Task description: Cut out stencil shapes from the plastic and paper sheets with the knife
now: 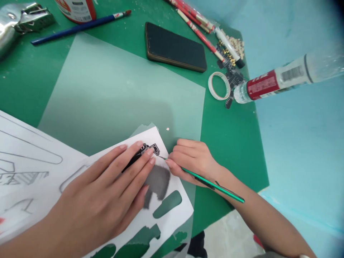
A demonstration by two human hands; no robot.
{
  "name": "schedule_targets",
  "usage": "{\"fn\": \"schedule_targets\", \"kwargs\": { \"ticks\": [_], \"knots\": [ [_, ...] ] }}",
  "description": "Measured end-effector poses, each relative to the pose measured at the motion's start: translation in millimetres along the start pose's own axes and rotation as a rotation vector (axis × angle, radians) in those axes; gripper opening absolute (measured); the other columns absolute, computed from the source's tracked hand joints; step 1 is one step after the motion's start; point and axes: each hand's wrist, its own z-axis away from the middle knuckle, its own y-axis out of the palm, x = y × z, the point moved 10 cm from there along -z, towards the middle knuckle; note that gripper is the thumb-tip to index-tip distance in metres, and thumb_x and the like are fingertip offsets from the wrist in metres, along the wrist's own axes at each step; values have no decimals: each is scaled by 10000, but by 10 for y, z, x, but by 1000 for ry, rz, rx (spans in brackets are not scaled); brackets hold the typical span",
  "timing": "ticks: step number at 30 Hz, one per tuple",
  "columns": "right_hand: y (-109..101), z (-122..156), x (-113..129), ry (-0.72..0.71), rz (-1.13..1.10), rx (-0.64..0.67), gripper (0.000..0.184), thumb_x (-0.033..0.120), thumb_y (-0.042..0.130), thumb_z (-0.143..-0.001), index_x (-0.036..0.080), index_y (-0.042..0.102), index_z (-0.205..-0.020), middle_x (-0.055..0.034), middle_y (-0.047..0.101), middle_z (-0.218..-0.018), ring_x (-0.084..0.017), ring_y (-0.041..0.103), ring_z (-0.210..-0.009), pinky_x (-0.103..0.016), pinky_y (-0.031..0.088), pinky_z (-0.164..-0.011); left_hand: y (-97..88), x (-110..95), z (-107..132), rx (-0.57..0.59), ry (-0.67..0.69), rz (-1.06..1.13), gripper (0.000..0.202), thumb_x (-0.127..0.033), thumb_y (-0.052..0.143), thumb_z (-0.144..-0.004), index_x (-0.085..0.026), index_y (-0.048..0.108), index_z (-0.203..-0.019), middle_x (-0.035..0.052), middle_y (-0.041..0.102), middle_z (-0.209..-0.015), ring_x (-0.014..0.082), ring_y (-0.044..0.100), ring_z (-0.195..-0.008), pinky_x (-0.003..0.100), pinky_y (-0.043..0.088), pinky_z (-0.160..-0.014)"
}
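My left hand point(113, 186) lies flat with fingers stretched out over a white sheet point(174, 218). Its fingertips rest beside a small black figure with white lines point(155, 148), partly covered by the fingers. In my right hand point(189, 157) is a slim green-handled tool point(228, 193), pinched near its fine dark tip. The tip points at the right edge of the black figure; whether it touches cannot be made out. A grey shaded patch point(159, 181) and several cut-out openings through which green shows are in the sheet.
Under the sheet is a translucent mat point(107, 86) on a green table point(231, 150). Around it are a phone point(174, 46), tape roll point(219, 86), plastic bottle point(264, 85), blue paintbrush point(77, 28), metal hole punch point(21, 23), red-labelled jar point(76, 9) and drawn papers point(27, 150).
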Motion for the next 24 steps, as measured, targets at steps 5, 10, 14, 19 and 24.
{"fn": "schedule_targets", "kwargs": {
  "ticks": [5,10,14,19,24],
  "knots": [
    [-38,-64,-7,-81,25,60,453,240,550,-1254,217,648,-812,12,618,-721,-167,469,-699,-324,440,-662,17,-2,-10,5,-2,-1,490,-259,621,-1184,22,693,-1579,177,735,-1657,407,705,-1521,543,430,-1380],
    [-57,-171,-53,-189,-1,141,467,230,575,-1250,246,586,-783,21,584,-686,-171,466,-692,-332,477,-679,5,24,11,1,-15,8,496,-271,632,-1180,3,690,-1589,162,739,-1658,377,682,-1566,523,381,-1450],
    [-89,-195,-67,-249,-16,80,505,228,619,-1227,258,594,-723,14,584,-653,-166,476,-649,-348,482,-627,16,20,38,8,-17,25,528,-256,654,-1161,19,672,-1611,189,712,-1685,382,634,-1624,512,322,-1498],
    [-91,-188,-72,-280,0,40,533,248,628,-1228,258,650,-695,15,596,-646,-148,461,-640,-346,509,-601,37,13,43,13,-22,30,520,-250,648,-1164,9,671,-1615,183,696,-1707,369,619,-1645,501,319,-1509],
    [-68,-166,-86,-278,-32,87,469,233,626,-1222,264,649,-754,16,585,-667,-167,494,-639,-355,510,-637,42,29,32,15,-31,19,517,-262,638,-1171,-6,670,-1620,164,696,-1711,357,611,-1658,491,315,-1517]
  ]
}}
